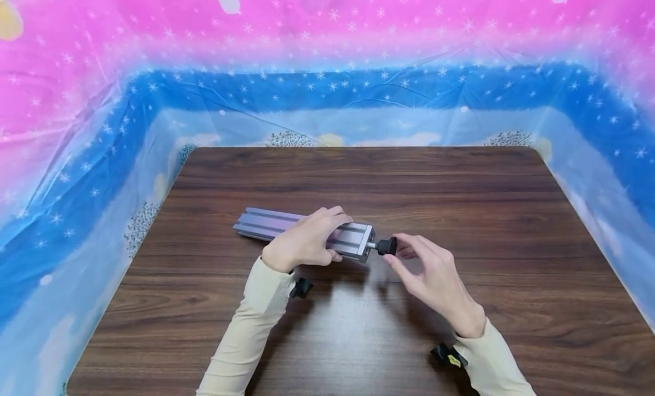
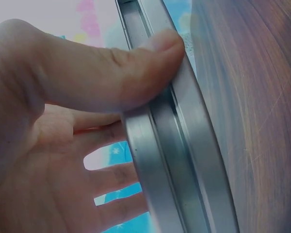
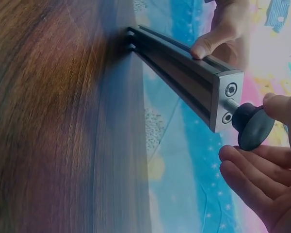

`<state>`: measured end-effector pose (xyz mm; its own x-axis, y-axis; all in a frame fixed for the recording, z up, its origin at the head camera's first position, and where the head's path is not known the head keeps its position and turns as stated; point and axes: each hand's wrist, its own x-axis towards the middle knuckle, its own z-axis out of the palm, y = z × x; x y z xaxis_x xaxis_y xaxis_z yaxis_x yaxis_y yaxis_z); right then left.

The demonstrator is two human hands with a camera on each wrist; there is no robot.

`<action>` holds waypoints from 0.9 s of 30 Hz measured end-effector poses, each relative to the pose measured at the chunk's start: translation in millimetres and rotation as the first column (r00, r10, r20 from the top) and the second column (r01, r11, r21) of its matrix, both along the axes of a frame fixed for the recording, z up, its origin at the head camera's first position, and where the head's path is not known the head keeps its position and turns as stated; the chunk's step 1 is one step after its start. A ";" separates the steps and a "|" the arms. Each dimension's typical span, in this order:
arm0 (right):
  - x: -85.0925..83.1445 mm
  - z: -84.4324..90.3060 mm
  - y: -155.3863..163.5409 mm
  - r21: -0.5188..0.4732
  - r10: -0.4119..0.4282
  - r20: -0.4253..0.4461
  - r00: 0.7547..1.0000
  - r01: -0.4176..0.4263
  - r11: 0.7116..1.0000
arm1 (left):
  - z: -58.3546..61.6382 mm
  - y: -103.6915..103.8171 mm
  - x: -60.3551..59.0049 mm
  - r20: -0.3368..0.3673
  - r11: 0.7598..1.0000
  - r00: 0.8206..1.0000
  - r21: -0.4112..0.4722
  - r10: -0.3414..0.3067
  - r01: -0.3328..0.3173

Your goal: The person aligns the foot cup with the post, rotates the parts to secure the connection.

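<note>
— Aluminium, that rail? Which hand has it?

— The left hand. It lies over the rail from above, fingers curled across the top and far side, thumb pressed against the near slotted face. The left wrist view shows the thumb flat along the groove, with the other fingers spread behind the rail. The forearm comes in from below, wrist slightly bent, sleeve down to the wrist.

— And where does the rail sit?

— On the table, under the left palm, running out past the fingertips to the left and ending just right of the thumb in a plate with two screw heads.

— What about the right hand?

— It is just right of that end, palm turned left, fingers loosely bent. Thumb and forefinger pinch the knob, a black round one on a short metal stud that sticks out of the plate. In the right wrist view the thumb tip rests on the knob's upper edge, and the other fingers curve below it without clearly touching.
</note>
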<state>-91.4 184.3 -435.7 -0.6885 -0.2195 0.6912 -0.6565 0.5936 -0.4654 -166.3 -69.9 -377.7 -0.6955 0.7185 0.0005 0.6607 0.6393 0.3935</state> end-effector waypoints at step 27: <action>2.7 -5.1 7.2 0.082 0.076 0.005 0.997 -0.076 0.994 | 0.4 4.8 3.4 0.033 0.999 0.999 -0.036 0.004 -0.003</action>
